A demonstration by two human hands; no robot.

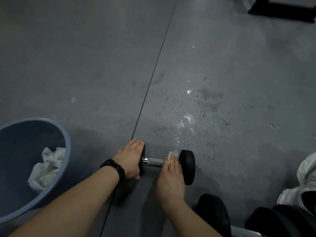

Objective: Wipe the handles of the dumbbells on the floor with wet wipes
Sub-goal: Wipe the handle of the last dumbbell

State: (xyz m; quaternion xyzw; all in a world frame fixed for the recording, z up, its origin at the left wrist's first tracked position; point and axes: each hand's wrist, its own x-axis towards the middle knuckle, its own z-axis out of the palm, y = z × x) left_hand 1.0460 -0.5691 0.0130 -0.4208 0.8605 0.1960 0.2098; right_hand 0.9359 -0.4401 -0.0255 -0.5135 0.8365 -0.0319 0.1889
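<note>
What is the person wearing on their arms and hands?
Both arms are bare, with no sleeves or gloves. The left hand has a dark beaded bracelet wrapped round the wrist in several loops. The right hand wears nothing.

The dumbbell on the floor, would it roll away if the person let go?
Probably a little: the dumbbell has round black ends and lies on flat floor. The left hand seems to steady one end. It likely feels heavy for its size, given the metal handle.

A dumbbell (168, 162) lies on the floor (222, 74) between the left hand (130, 159) and right hand (171, 178), a bin (67, 151) holding used wipes (47, 168) at left, more dumbbells (215, 212) at right.
</note>
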